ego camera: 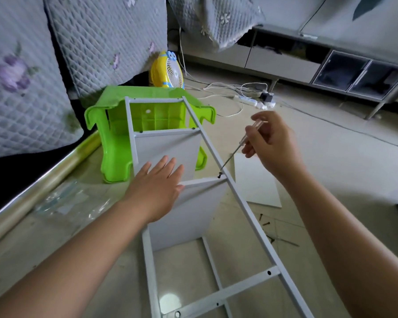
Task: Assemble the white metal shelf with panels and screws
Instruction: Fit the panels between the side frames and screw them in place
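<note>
Left hand lies spread flat on a shelf panel; right hand pinches a screwdriver, its handle mostly hidden, tip at a screw.

A green stool lies on its side on the floor at about 10 o'clock from centre. Just behind it, towards 12 o'clock, stands a yellow fan. A power strip with white cables lies at 1 o'clock. A quilted cover fills 9 to 11 o'clock, a grey cabinet sits at 2 o'clock, and plastic bags lie at 8 o'clock
</note>
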Tool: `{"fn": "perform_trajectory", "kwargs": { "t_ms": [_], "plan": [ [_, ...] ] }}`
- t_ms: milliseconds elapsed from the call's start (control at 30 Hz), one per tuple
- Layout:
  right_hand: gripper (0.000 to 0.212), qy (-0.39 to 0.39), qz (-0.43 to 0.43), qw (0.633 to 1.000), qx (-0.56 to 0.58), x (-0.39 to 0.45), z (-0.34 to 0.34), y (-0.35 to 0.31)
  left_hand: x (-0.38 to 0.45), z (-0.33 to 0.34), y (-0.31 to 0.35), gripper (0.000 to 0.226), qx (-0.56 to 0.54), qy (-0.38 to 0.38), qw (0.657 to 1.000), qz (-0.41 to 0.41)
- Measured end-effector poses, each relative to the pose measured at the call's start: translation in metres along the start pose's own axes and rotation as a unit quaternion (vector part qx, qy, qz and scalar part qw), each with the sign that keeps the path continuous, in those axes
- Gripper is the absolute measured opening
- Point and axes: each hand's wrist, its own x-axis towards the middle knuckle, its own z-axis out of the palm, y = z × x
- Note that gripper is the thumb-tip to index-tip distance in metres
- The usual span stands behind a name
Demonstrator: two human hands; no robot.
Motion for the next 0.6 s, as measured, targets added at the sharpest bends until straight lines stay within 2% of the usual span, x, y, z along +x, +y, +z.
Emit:
{"fn": "perform_trajectory", "kwargs": {
  "t_ms": [133, 367, 500, 600],
  "plan": [
    [0.022, 0.020, -0.036, 0.999, -0.010, -0.007, 0.002, 0.007, 0.003, 0.003, -0.002, 0.052, 0.001, 0.007, 1.000, -0.003],
    [0.037, 0.005, -0.087, 0.996, -0.031, -0.013, 0.010, 0.007, 0.004, 0.006, -0.004, 0.054, 0.008, 0.011, 1.000, -0.002],
    [0.037, 0.002, -0.099, 0.994, -0.046, -0.015, 0.011, 0.010, 0.004, 0.006, -0.002, 0.057, 0.007, 0.015, 1.000, -0.008],
    [0.037, -0.002, -0.104, 0.993, -0.049, -0.015, 0.009, 0.011, 0.004, 0.007, -0.001, 0.066, -0.002, 0.025, 0.999, -0.041]
  ]
}}
